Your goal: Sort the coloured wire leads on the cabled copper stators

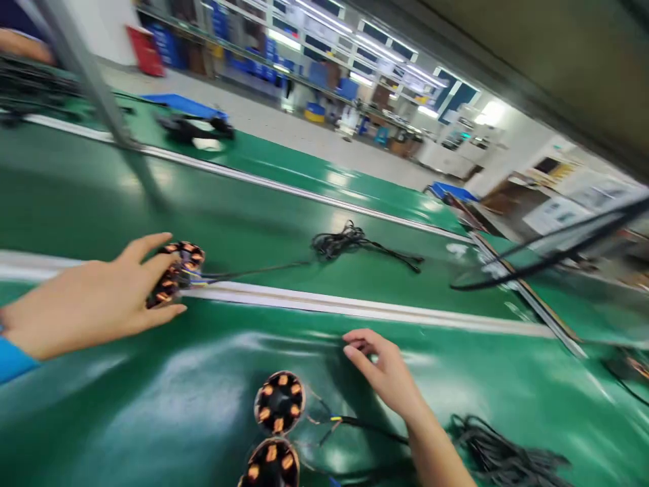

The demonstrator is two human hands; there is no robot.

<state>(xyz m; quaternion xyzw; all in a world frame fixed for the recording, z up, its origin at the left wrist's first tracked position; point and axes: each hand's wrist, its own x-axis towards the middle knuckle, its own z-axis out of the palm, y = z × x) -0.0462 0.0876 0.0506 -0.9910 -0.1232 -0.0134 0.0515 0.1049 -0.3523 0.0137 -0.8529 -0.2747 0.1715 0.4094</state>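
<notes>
Left hand [86,304] grip: fingers curled around a wound motor stator [175,274], thumb below and index on top, holding it right over the pale divider rail [355,308] between the two green belt lanes. Right hand [380,368] grip: fingers bent and drawn together on the near belt surface [177,392], just beside the rail; whether it pinches anything cannot be told, too blurred.

The held stator trails thin leads [253,272] across the far lane to a black coiled cable bundle [345,242], so that unit sits half over the rail, not fully on either lane.

Two more stators wait on the near lane: one [280,401] flat with copper coils up, another [271,465] touching it at the bottom edge, partly cut off. Their wires [355,423] run under the right wrist toward a black cable heap [501,456].

Judged progress: one unit in hand, two untouched, nothing visibly finished.

Farther out: more black parts [195,128] on a far lane, another person's arm [20,44] top left, shelving [284,47] behind.
</notes>
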